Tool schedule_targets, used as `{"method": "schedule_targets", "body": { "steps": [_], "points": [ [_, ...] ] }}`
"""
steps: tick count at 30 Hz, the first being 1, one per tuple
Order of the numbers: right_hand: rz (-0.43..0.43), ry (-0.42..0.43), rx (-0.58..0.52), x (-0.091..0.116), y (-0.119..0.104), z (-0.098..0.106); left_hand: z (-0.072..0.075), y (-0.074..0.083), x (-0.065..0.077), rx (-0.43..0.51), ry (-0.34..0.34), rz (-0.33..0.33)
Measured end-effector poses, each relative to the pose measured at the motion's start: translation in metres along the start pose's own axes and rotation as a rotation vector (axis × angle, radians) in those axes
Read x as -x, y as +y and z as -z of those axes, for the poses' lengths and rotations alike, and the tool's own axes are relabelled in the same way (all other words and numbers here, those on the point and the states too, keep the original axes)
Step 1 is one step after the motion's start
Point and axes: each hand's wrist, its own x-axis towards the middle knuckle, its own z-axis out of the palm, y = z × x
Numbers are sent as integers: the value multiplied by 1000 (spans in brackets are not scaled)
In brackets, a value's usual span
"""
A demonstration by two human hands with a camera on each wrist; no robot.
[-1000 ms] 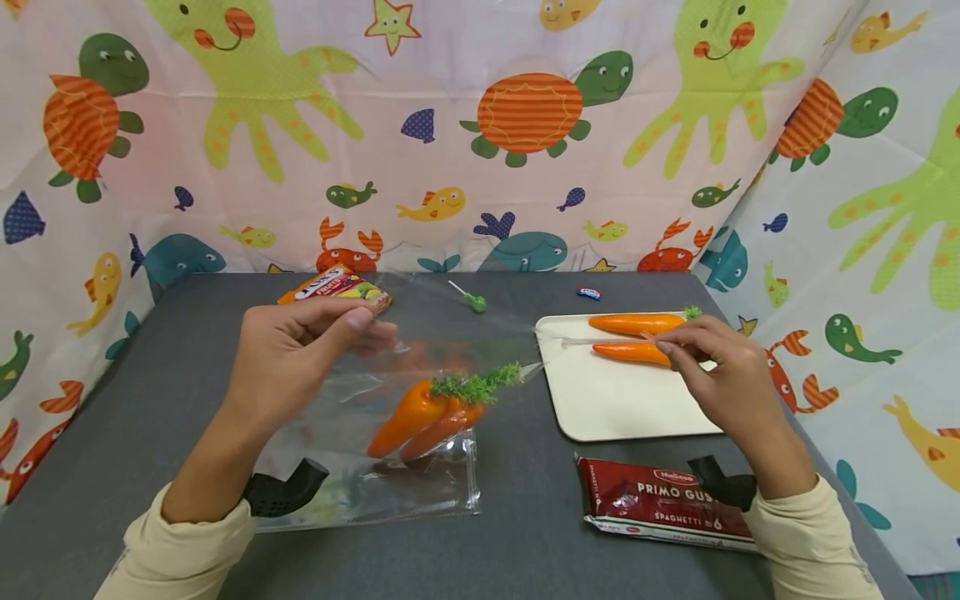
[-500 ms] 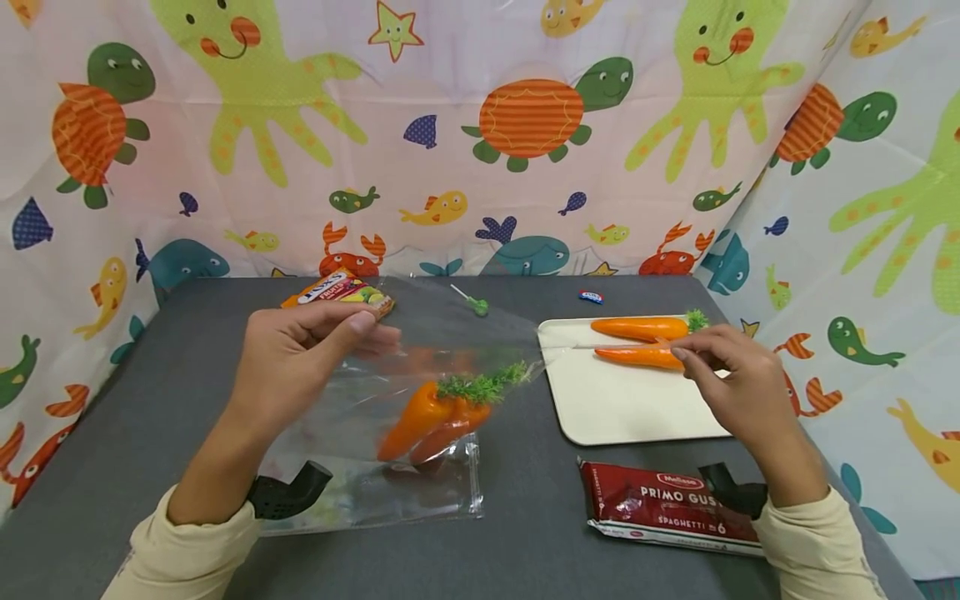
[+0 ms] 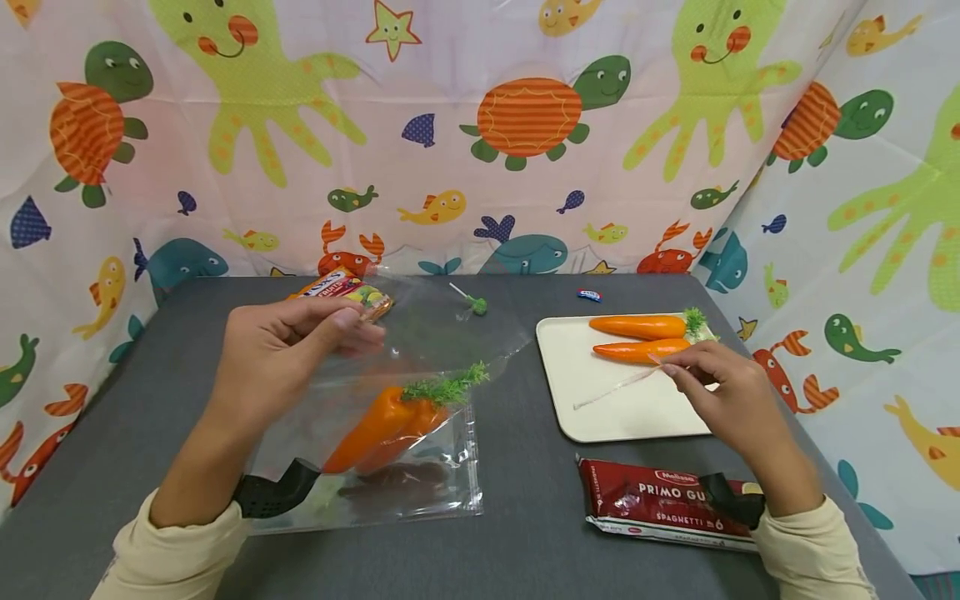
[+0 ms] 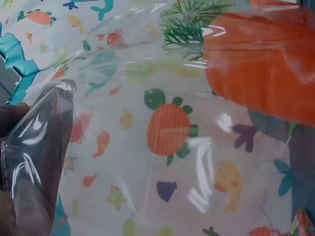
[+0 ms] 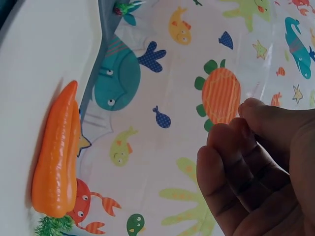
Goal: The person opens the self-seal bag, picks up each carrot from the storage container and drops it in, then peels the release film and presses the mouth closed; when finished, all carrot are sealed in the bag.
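Note:
My left hand [image 3: 277, 358] pinches the edge of a clear plastic bag [image 3: 450, 333] above the table. Through the plastic show two orange carrots [image 3: 378, 425] with green tops, leaning together; the left wrist view shows one carrot [image 4: 261, 69] close up, glare across it. Over the cream tray [image 3: 600, 421], my right hand [image 3: 720, 383] pinches a thin clear strip [image 3: 615, 388] between thumb and fingertips, its loose end hanging toward the left. Beside that hand, two more carrots [image 3: 637, 326] lie on the tray. In the right wrist view the strip is barely visible.
Flat clear plastic [image 3: 450, 492] lies on the grey table under the bag. A red spaghetti packet [image 3: 645, 504] lies before the tray. Farther back are a Fox's sweets packet [image 3: 337, 287], a green lollipop [image 3: 477, 305] and a small blue wrapped piece [image 3: 589, 294].
The strip, earlier stretched from the right hand to the bag's corner, now hangs free of the bag. The bag and its carrots have swung left and down, and the left hand moved slightly left.

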Motion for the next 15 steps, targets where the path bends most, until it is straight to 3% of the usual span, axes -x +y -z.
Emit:
{"method": "schedule_targets", "body": {
  "steps": [8, 15],
  "points": [
    [56, -118, -80, 4, -9, -20, 0, -2, 1, -15, -6, -9],
    [83, -237, -129, 7, -25, -43, 2, -3, 2, 40, 2, -8]
  ]
}}
